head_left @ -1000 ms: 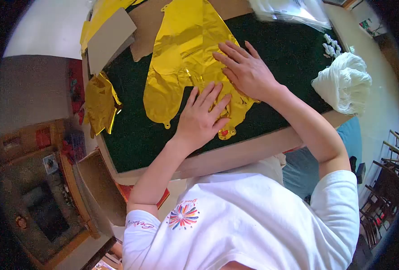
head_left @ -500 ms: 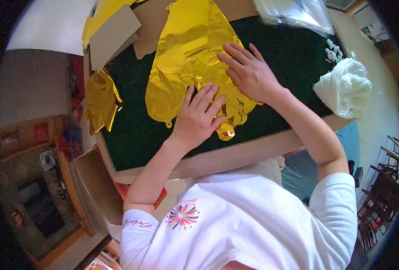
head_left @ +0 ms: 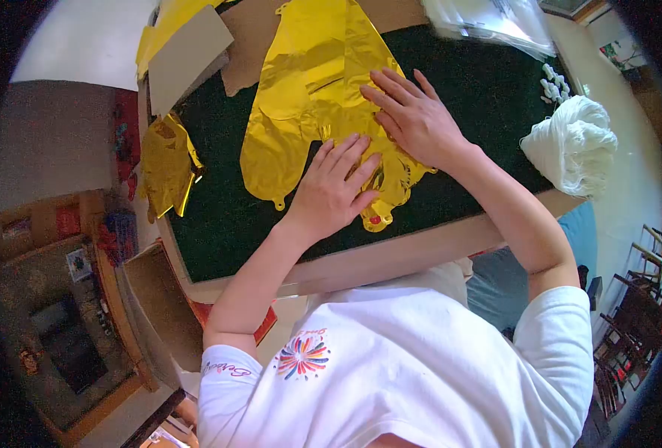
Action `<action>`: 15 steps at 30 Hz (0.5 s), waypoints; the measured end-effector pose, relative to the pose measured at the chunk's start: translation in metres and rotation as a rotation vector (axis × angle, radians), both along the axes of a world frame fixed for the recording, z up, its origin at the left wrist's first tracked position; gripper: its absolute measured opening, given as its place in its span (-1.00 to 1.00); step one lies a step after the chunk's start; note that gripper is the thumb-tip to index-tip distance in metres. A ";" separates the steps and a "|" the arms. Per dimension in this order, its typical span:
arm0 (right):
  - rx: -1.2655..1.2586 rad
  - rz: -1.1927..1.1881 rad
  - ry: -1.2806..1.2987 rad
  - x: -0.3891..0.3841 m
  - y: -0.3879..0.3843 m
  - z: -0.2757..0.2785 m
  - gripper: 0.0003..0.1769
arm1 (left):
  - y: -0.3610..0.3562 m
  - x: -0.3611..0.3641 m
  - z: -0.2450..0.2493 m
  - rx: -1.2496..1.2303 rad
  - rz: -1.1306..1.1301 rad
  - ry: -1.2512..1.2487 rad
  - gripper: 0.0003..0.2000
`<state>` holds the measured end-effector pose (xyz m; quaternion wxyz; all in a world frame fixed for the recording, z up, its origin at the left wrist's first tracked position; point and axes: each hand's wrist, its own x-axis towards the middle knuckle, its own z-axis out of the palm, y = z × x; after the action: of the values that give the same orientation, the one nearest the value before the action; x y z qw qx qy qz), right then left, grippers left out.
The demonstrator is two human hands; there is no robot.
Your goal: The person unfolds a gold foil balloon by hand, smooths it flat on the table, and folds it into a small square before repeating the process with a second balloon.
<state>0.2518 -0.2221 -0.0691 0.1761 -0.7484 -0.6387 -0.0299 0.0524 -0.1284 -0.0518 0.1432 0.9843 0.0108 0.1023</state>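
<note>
Head view, gold foil piece [head_left: 305,71]: lies flat but wrinkled across the middle of the green tabletop [head_left: 226,239], its lobes toward the near edge.
Red-spotted tab [head_left: 376,220]: at the foil's lower end, close to the green tabletop's near edge; a pull toward the body could drag it over.
Left hand [head_left: 331,194]: palm down toward the green tabletop's near side, fingers slightly spread over the foil, nothing seen pinched; how hard it presses, I cannot tell.
Right hand [head_left: 417,123]: right of the green tabletop's middle, fingers fanned on the foil, none seen pinching.
Creases: crumpled shine shows about the hands; uneven pressure or opposed sliding could set folds or split the thin film.
Brown cardboard [head_left: 245,45]: at the green tabletop's far side, overlapped by the foil, whose upper part might catch on it if dragged.
Folded gold foil [head_left: 168,168]: at the green tabletop's left edge, seemingly overhanging; a knock from the left arm could drop it.
White string bundle [head_left: 570,145]: at the green tabletop's right edge; a wide elbow swing could tangle or tip it off.
</note>
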 end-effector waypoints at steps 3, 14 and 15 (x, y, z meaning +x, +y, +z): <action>0.002 0.007 0.004 0.000 -0.001 -0.001 -0.52 | -0.001 0.000 -0.002 -0.012 0.003 -0.006 -0.48; -0.026 0.041 0.045 0.002 -0.003 0.010 -0.32 | -0.001 -0.001 -0.005 0.027 -0.002 -0.006 -0.46; -0.025 0.044 0.043 0.002 -0.003 0.010 -0.32 | -0.001 -0.001 -0.005 0.028 0.002 -0.009 -0.46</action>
<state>0.2540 -0.2253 -0.0587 0.1808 -0.7367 -0.6516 -0.0020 0.0513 -0.1296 -0.0568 0.1294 0.9858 0.0097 0.1068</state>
